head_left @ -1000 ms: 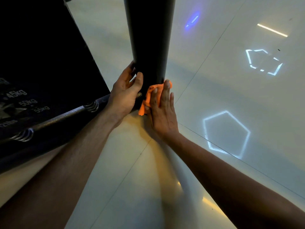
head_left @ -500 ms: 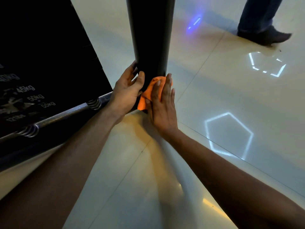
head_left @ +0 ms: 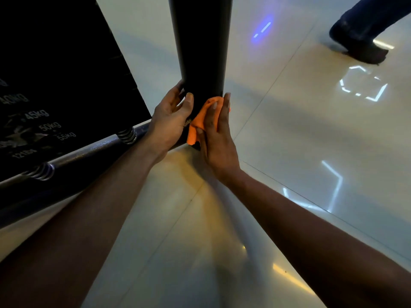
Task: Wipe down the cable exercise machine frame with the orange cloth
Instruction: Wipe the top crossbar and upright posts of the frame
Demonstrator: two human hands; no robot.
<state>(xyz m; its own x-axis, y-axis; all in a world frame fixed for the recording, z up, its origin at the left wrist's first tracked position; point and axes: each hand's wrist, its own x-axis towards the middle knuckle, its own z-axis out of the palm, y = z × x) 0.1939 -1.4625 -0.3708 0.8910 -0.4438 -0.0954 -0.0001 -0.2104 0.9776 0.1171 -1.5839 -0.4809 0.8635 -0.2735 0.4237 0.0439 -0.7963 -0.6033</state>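
Observation:
The black upright post of the cable machine frame rises from the floor at top centre. My right hand presses the orange cloth flat against the foot of the post, fingers straight and pointing up. Most of the cloth lies under that hand. My left hand curls round the left side of the post's base, thumb up on its front, right next to the cloth.
The black weight stack with kg labels fills the left side. A metal base bar with springs runs from it to the post. Another person's shoe and trouser leg stand at top right on the glossy tiled floor.
The right hand and cloth have stayed low on the post, shifting only slightly. Another person's foot came into view at top right and has moved closer.

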